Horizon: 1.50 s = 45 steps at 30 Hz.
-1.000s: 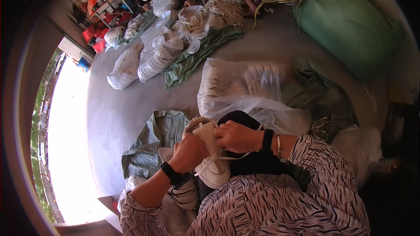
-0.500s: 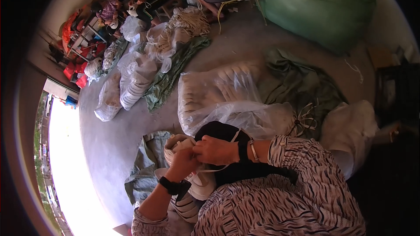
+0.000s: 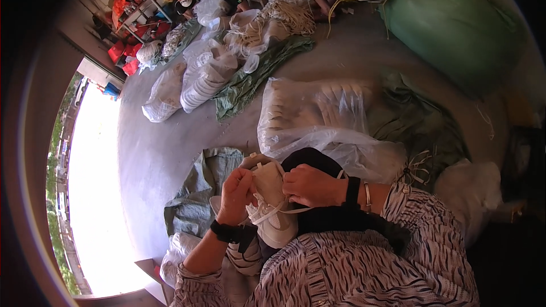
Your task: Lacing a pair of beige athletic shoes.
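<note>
A cream shoe (image 3: 268,185) stands toe toward me at my lap, its tongue raised between my hands. A pale shoelace (image 3: 264,211) crosses its front, and one length runs toward my right hand. My left hand (image 3: 234,194) is closed in a pinch at the shoe's left edge; what is between its fingertips is hidden. On the other side, my right hand (image 3: 311,186) has its fingers pinched by the tongue, with lace showing above and below it. Under my left wrist lie more pale shoe parts (image 3: 245,258), partly covered by my arm.
Ahead is a clear plastic bag (image 3: 310,111) of stacked pale pieces, beside dark green sheeting (image 3: 424,116). More filled bags (image 3: 207,77) lie farther left. A large green sack (image 3: 455,28) stands back right. Several people sit working at the far side. A bright doorway (image 3: 94,187) is at left.
My hands, together over the shoe before, have moved apart to either side of its tongue. The shoe's front now shows more fully. The whole view has shifted, with the surroundings mostly farther right.
</note>
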Each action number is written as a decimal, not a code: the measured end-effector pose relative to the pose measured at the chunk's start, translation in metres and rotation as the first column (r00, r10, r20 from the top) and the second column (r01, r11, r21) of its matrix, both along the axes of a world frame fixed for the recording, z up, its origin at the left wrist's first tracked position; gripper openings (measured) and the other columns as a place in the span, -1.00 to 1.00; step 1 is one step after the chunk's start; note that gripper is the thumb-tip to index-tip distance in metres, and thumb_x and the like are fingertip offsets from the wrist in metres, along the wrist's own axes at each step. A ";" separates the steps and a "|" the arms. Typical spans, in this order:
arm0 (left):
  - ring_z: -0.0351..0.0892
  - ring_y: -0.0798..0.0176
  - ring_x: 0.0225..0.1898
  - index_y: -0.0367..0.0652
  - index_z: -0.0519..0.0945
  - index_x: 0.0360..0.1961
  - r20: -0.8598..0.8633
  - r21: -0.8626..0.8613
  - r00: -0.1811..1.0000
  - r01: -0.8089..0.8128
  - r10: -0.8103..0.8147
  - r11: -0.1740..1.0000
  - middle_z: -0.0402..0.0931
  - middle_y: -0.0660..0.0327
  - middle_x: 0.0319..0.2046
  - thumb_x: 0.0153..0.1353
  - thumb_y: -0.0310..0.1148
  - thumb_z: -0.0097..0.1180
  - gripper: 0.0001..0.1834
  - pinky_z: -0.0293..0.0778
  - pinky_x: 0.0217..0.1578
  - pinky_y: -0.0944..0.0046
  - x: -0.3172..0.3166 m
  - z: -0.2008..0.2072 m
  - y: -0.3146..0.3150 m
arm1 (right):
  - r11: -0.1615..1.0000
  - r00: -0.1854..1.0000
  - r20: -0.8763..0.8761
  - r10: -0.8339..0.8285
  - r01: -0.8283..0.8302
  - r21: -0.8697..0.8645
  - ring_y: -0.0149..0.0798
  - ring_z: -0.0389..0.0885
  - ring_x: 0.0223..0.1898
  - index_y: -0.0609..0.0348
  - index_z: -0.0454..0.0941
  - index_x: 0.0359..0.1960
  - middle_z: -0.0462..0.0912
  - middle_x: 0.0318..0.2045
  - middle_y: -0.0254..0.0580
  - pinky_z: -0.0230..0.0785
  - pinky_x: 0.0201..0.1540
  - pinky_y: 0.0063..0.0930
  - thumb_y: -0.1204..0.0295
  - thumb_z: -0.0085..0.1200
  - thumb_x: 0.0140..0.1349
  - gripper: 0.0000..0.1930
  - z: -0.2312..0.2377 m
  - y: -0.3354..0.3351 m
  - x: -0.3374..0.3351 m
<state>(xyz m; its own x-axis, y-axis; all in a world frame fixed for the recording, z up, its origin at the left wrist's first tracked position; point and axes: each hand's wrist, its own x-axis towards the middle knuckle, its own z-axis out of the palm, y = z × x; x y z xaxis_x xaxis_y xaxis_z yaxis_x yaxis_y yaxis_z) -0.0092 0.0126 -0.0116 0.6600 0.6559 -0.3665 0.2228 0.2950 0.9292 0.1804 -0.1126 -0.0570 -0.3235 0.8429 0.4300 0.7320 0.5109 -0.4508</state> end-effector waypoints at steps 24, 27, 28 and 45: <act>0.32 0.35 -0.62 -0.19 0.39 -0.26 0.131 0.133 0.329 -0.940 0.935 0.313 0.36 0.21 -0.59 0.26 -0.43 -0.14 -0.90 0.43 -0.57 0.31 -0.373 -0.042 0.186 | 0.933 -0.592 -0.782 -0.194 0.134 -0.333 -0.53 0.19 -0.76 0.15 0.49 -0.41 0.60 -0.38 -0.24 0.11 -0.69 -0.62 0.35 -0.10 0.29 -0.81 -0.052 -0.178 0.321; 0.34 0.44 -0.61 -0.11 0.42 -0.17 0.141 0.200 0.536 -0.839 0.833 0.506 0.37 0.28 -0.54 0.26 -0.45 -0.12 -0.87 0.47 -0.54 0.34 -0.279 -0.053 0.146 | 0.826 -0.355 -0.774 -0.525 0.008 -0.564 -0.59 0.08 -0.83 0.15 0.52 -0.24 0.62 -0.47 -0.25 -0.08 -0.77 -0.70 0.27 -0.09 0.31 -0.77 -0.013 -0.100 0.210; 0.36 0.46 -0.51 -0.10 0.43 -0.15 0.042 0.160 0.551 -0.827 0.833 0.539 0.37 0.31 -0.46 0.25 -0.46 -0.09 -0.84 0.47 -0.48 0.35 -0.199 -0.027 0.109 | 0.740 -0.214 -0.724 -0.655 0.008 -0.672 -0.61 0.07 -0.83 0.18 0.51 -0.25 0.61 -0.52 -0.22 -0.09 -0.77 -0.72 0.28 -0.09 0.30 -0.77 0.006 -0.080 0.167; 0.31 0.39 -0.53 -0.22 0.47 -0.32 0.131 0.537 0.922 -0.375 0.365 0.755 0.44 0.26 -0.47 0.14 -0.53 -0.02 -0.92 0.31 -0.44 0.41 -0.032 -0.056 -0.040 | 0.896 0.793 -0.519 -0.319 0.074 -0.437 -0.24 0.57 -0.57 0.26 0.47 -0.24 0.56 -0.41 -0.12 0.39 -0.51 -0.50 0.47 -0.08 0.29 -0.87 0.016 -0.041 -0.033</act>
<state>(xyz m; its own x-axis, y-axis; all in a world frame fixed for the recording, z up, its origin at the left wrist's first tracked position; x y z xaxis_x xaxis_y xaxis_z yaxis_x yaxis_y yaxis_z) -0.0410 -0.0276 -0.0681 0.3268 0.9356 0.1335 0.1850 -0.2019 0.9618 0.1471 -0.1536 -0.0415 0.0659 0.9912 0.1150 0.3464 0.0854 -0.9342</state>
